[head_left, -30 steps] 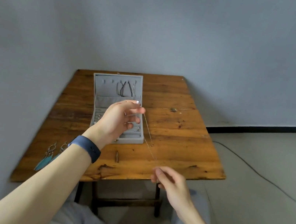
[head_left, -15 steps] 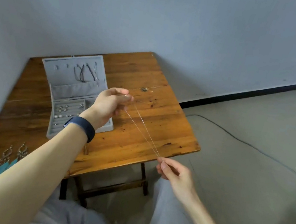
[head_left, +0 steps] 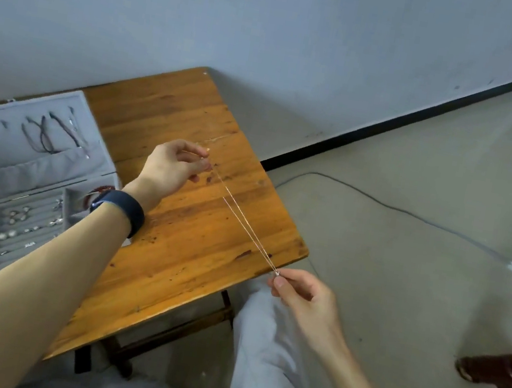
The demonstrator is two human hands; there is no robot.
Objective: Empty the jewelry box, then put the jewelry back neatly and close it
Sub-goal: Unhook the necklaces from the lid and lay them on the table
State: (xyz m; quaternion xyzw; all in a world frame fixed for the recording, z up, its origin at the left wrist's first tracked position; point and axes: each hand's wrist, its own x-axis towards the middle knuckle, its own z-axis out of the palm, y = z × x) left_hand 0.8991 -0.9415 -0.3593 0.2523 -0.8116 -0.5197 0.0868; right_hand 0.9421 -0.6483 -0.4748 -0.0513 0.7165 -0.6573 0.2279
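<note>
The open jewelry box runs off the left edge, its near corner hidden under the left forearm — the pieces inside too small to tell apart — and both ends of the thin chain vanish inside the pinch of the left hand and right hand.

The thin pale chain runs taut and doubled from the left hand's pinch above the table to the right hand's pinch past its edge. The grey jewelry box lies open on the table's left. Dark cords hang in its lid, and small pieces, perhaps rings, sit in its tray.
</note>
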